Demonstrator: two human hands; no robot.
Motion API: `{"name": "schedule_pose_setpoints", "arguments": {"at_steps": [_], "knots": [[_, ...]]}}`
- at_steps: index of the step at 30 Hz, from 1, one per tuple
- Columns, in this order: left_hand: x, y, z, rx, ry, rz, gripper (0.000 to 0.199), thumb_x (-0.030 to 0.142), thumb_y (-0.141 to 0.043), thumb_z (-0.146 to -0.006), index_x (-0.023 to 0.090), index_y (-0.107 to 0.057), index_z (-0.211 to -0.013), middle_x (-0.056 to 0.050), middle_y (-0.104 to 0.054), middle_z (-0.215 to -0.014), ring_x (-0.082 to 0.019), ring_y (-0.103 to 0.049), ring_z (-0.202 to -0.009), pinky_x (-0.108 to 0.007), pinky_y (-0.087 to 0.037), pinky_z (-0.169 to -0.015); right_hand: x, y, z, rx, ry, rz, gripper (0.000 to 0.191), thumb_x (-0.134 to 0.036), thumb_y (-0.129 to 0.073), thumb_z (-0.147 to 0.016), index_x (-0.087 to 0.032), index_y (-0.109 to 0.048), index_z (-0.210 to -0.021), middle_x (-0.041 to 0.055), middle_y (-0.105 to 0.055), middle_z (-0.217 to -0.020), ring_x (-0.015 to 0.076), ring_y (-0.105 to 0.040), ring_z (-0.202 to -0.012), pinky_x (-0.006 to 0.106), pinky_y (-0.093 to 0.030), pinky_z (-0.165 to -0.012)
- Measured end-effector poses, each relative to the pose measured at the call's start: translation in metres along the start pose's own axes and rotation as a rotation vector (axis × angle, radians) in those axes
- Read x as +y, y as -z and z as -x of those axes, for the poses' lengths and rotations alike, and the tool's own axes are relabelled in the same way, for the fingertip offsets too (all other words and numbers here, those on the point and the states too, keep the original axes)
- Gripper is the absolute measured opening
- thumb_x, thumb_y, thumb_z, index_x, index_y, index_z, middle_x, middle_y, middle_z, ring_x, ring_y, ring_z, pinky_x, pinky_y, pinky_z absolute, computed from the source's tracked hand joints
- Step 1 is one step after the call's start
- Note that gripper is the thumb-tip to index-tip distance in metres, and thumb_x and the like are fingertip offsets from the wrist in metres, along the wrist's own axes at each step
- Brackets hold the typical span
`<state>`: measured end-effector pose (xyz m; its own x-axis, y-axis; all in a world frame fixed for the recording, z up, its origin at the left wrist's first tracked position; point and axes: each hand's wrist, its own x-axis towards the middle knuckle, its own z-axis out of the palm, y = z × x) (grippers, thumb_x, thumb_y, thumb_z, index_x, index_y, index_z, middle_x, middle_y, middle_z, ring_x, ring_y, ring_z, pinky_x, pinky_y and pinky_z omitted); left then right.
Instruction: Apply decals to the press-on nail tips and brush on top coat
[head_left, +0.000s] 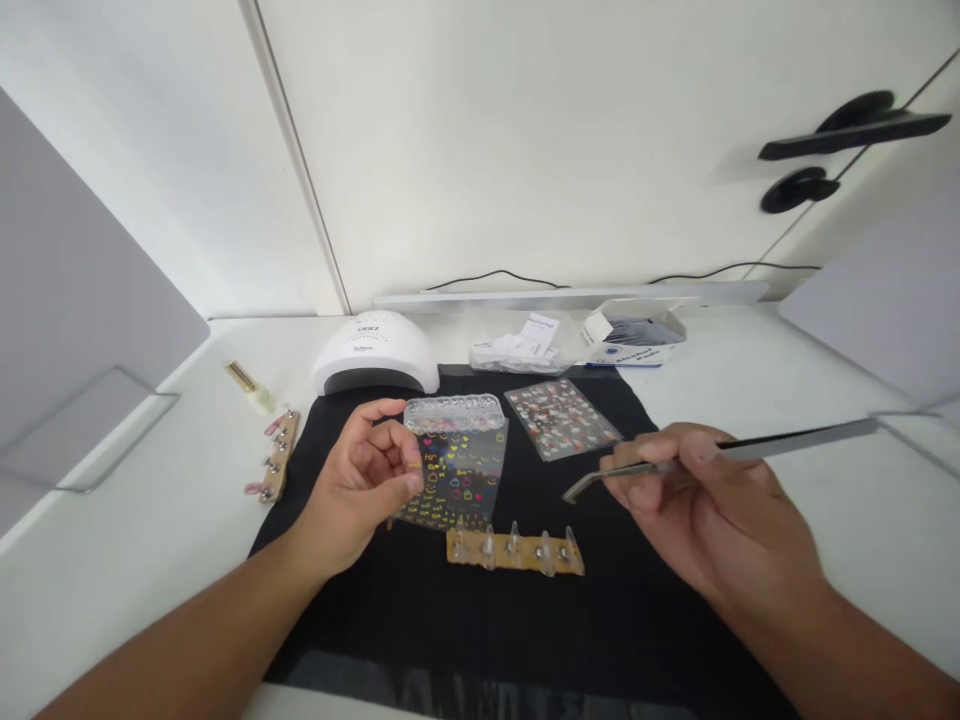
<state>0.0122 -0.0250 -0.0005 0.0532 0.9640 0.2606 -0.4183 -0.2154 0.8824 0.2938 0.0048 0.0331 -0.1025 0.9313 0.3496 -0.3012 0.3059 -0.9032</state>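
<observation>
My left hand is closed at the left edge of a clear nail sticker sheet printed with small neon shapes, its thumb lying over the edge. In my right hand is a pair of metal tweezers, the bent tip pointing down and left above the black mat. Just below the sticker sheet, several clear false nail tips sit on a tan display strip. A clear lidded case lies behind the sheet. Farther back right is a second sticker sheet with red, white and dark designs.
A white nail lamp stands at the back of the black mat. Left are a small bottle and another nail strip. Behind are a plastic packet and an open alcohol pad box.
</observation>
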Motion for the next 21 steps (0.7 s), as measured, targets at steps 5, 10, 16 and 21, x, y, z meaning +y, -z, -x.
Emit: {"name": "schedule_pose_setpoints", "arguments": {"at_steps": [5,10,16,21], "knots": [[-0.004,0.005,-0.003,0.078,0.053,-0.069,0.055,0.003,-0.079,-0.077,0.026,-0.059,-0.123,0.004,-0.066,-0.082,-0.007,-0.058,-0.068,-0.016,-0.049,-0.059,0.009,-0.001,0.009,-0.036,-0.111,-0.043,0.022,-0.048,-0.079,-0.087,-0.028,-0.081,-0.078,-0.0017,-0.062,-0.046,0.0136,-0.058,-0.044,0.026,-0.045,-0.043],[-0.003,0.006,-0.003,0.113,0.094,-0.084,0.057,0.004,-0.08,-0.076,0.026,-0.058,-0.124,0.005,-0.067,-0.082,-0.008,-0.059,-0.069,-0.016,-0.051,-0.062,0.009,0.002,0.012,-0.043,-0.159,-0.065,0.022,-0.05,-0.079,-0.086,-0.029,-0.082,-0.078,-0.0024,-0.061,-0.046,0.0122,-0.059,-0.046,0.024,-0.046,-0.045],[-0.002,0.004,-0.003,0.118,0.097,-0.102,0.057,0.005,-0.08,-0.075,0.026,-0.059,-0.123,0.005,-0.068,-0.081,-0.008,-0.059,-0.068,-0.016,-0.051,-0.061,0.008,0.002,0.013,-0.045,-0.181,-0.08,0.023,-0.051,-0.078,-0.087,-0.029,-0.082,-0.078,-0.002,-0.061,-0.046,0.0129,-0.059,-0.047,0.025,-0.047,-0.046],[-0.002,0.006,-0.004,0.112,0.088,-0.114,0.056,0.004,-0.079,-0.075,0.026,-0.059,-0.122,0.005,-0.068,-0.08,-0.008,-0.059,-0.067,-0.016,-0.051,-0.06,0.008,0.001,0.013,-0.048,-0.178,-0.079,0.022,-0.05,-0.079,-0.086,-0.03,-0.082,-0.078,-0.0017,-0.061,-0.046,0.0137,-0.059,-0.046,0.026,-0.046,-0.045]]}}
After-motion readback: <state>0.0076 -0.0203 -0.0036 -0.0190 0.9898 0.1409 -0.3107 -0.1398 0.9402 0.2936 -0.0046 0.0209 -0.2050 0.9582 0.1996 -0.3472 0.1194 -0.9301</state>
